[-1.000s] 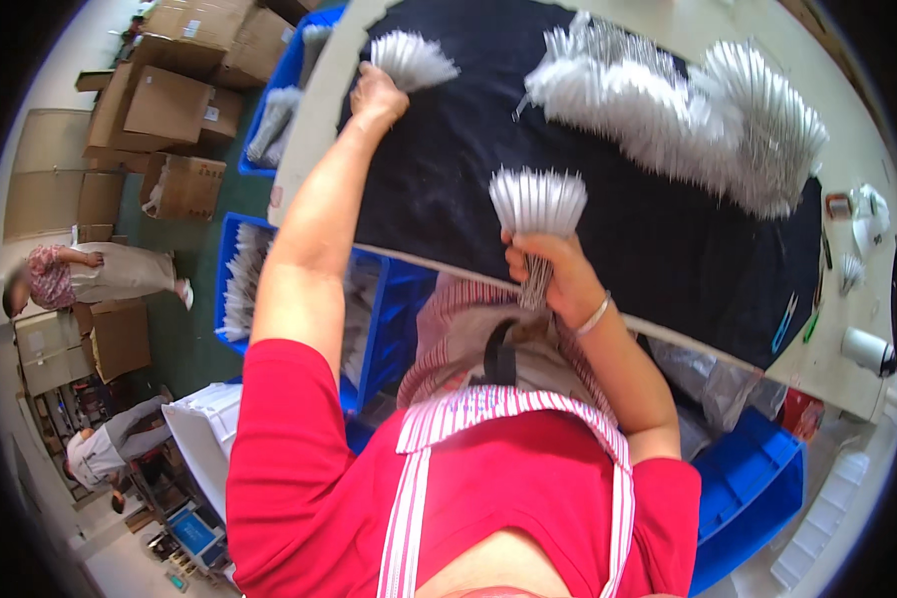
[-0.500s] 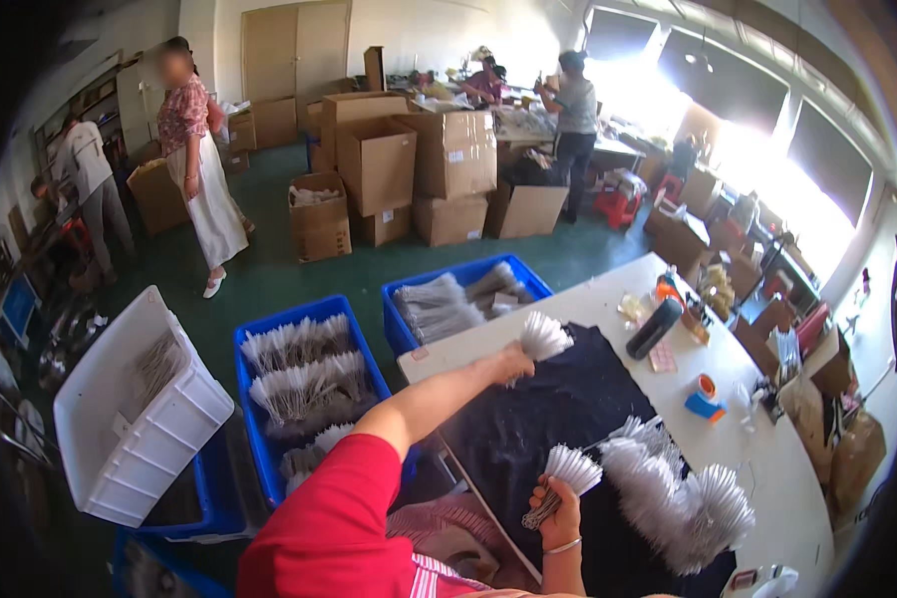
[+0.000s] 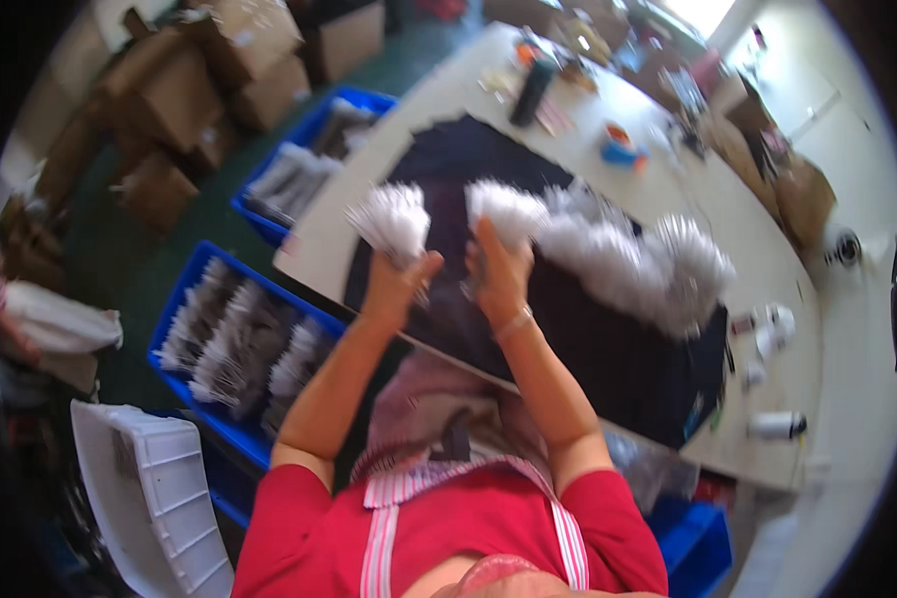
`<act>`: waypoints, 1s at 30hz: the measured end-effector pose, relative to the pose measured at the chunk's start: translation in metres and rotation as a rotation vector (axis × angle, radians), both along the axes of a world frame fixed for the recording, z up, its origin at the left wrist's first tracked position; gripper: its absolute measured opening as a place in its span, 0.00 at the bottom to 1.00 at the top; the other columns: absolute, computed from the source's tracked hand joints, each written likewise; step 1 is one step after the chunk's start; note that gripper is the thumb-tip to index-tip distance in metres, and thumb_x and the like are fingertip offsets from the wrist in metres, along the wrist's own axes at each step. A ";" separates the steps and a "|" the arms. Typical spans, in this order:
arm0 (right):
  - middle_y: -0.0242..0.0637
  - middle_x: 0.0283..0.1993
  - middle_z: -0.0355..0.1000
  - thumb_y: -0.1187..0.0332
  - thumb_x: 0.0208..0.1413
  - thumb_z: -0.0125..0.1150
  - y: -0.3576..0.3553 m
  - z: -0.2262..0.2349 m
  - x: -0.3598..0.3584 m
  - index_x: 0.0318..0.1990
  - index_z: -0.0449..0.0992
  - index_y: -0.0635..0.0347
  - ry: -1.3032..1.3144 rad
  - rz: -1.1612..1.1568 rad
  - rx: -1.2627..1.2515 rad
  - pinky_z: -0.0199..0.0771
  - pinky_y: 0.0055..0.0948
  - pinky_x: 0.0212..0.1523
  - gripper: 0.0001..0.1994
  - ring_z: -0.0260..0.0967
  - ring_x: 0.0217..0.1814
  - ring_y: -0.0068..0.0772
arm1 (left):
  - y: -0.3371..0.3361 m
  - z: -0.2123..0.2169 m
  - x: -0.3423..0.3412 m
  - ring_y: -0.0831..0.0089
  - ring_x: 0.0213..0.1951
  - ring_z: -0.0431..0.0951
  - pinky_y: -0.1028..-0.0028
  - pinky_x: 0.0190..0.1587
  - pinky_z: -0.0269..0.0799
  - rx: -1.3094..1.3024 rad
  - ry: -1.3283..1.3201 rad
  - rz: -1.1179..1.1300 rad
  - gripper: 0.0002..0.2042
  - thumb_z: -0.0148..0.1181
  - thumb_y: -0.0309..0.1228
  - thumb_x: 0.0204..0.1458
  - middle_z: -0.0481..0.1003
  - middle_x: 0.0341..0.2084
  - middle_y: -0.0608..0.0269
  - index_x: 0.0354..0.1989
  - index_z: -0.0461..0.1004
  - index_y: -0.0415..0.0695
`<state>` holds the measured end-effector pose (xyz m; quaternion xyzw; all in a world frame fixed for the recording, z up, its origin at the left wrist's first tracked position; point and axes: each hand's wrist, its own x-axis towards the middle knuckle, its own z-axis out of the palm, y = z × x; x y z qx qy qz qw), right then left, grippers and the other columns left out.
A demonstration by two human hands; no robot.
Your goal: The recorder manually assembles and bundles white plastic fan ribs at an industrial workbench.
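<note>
My left hand [image 3: 397,284] is closed round the lower end of a bundle of thin stems with white, fanned-out tops [image 3: 393,217]. A similar white-topped bundle [image 3: 506,207] stands in the closed fingers of my right hand [image 3: 501,267]. Both bundles are held side by side, tops pointing away from me, over the dark cloth [image 3: 439,164] on the table. Just right of my right hand, more such bundles lie in a white heap [image 3: 633,259] on the cloth. Motion blurs the stems, so their exact kind cannot be made out.
Left of the table stand blue crates [image 3: 201,384] with more white-topped bundles, and a tilted white bin [image 3: 174,498]. The white table [image 3: 767,369] carries a dark cylinder [image 3: 533,92], a blue and orange tape dispenser [image 3: 623,148] and a white bottle [image 3: 775,426]. Cardboard boxes [image 3: 159,90] stand farther off.
My view has turned down and to the right. My left hand has come back from the table's far left side to beside my right hand, still with its bundle. Both bundles stay held.
</note>
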<state>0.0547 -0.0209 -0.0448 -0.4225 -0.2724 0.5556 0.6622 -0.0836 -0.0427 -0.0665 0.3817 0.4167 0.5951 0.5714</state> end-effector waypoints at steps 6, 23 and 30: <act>0.30 0.36 0.71 0.69 0.50 0.65 -0.016 -0.031 -0.015 0.43 0.71 0.63 -0.136 0.044 0.089 0.70 0.23 0.37 0.15 0.68 0.37 0.21 | -0.007 -0.031 0.023 0.73 0.49 0.69 0.71 0.51 0.67 0.058 -0.039 -0.078 0.30 0.66 0.22 0.37 0.69 0.46 0.62 0.53 0.63 0.39; 0.42 0.50 0.68 0.54 0.64 0.39 -0.025 0.032 -0.002 0.56 0.66 0.67 -0.640 0.132 0.103 0.64 0.31 0.54 0.25 0.66 0.51 0.33 | -0.021 0.013 0.073 0.73 0.50 0.69 0.72 0.50 0.68 0.149 -0.500 0.191 0.31 0.70 0.27 0.37 0.69 0.49 0.57 0.53 0.63 0.38; 0.50 0.56 0.67 0.57 0.61 0.48 -0.019 0.064 -0.016 0.55 0.67 0.69 -1.562 0.495 0.373 0.64 0.32 0.55 0.23 0.66 0.57 0.41 | 0.017 -0.006 0.068 0.71 0.45 0.72 0.71 0.41 0.71 -0.276 -1.107 -0.063 0.18 0.60 0.40 0.49 0.74 0.35 0.57 0.45 0.70 0.45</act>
